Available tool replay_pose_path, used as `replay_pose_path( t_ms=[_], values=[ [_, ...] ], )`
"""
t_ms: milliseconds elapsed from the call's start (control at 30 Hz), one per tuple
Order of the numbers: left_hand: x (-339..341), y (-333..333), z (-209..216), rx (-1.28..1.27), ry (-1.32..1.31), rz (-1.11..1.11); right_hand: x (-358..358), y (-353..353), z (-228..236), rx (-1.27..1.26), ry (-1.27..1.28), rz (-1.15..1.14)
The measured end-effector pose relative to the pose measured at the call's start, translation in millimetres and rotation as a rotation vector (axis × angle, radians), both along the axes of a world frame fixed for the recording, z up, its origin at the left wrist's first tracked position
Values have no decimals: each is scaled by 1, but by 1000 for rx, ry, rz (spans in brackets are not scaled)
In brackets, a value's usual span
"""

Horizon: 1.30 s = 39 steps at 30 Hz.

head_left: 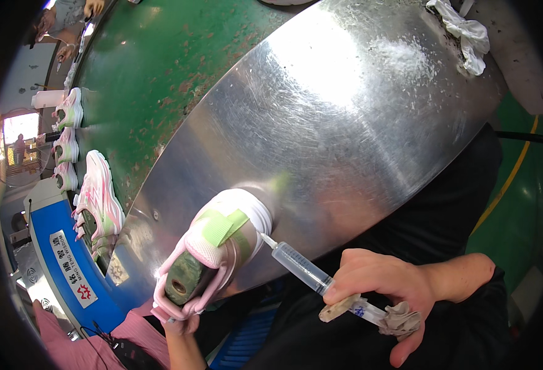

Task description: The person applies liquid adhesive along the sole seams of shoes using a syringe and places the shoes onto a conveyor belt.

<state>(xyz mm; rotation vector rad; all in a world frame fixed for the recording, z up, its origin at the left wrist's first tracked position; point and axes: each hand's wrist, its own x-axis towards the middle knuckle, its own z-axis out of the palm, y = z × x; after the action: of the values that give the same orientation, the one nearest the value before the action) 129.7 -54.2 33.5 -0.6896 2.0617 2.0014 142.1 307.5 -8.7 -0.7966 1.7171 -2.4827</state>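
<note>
A pink, white and light green sports shoe (237, 202) rests on the metal table, its toe pointing away from me. A dark green shoe last (188, 279) fills its opening. My left hand (186, 325) grips the heel end from below; most of its fingers are hidden behind the shoe. In my right hand (385, 277) is a clear syringe (300, 268), gripped around the rear of its barrel and plunger. Its thin tip touches the side of the shoe, near the edge where upper and sole meet. Beige wrapping covers the syringe's finger flange and plunger end.
The scratched metal table (345, 154) shines brightly at its far side. A crumpled white cloth (466, 34) lies at the far right. Beyond the table spreads a worn green surface (142, 80). Several similar shoes (99, 194) line the left, near a blue machine panel (52, 231). Another person's hand (94, 7) shows far left.
</note>
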Motion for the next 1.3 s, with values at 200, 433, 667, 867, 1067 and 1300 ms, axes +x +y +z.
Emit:
replay_pose_path(
  t_ms=[200, 433, 667, 867, 1067, 1300],
  values=[
    [49, -23, -12, 256, -133, -148, 6, -4, 12, 36, -5, 9],
    [60, 51, -1, 603, -263, -92, 11, -2, 23, 91, -28, 20],
    [76, 58, -19, 887, -299, -131, 14, 0, 50, 112, -110, 111],
    [58, 87, -21, 1070, -474, -192, 23, 15, 80, 191, -213, 183],
    [39, 127, -21, 1138, -396, -349, 36, 35, 114, 277, -228, 206],
    [20, 162, -35, 1230, -343, -427, 52, 53, 140, 349, -188, 158]
  ],
)
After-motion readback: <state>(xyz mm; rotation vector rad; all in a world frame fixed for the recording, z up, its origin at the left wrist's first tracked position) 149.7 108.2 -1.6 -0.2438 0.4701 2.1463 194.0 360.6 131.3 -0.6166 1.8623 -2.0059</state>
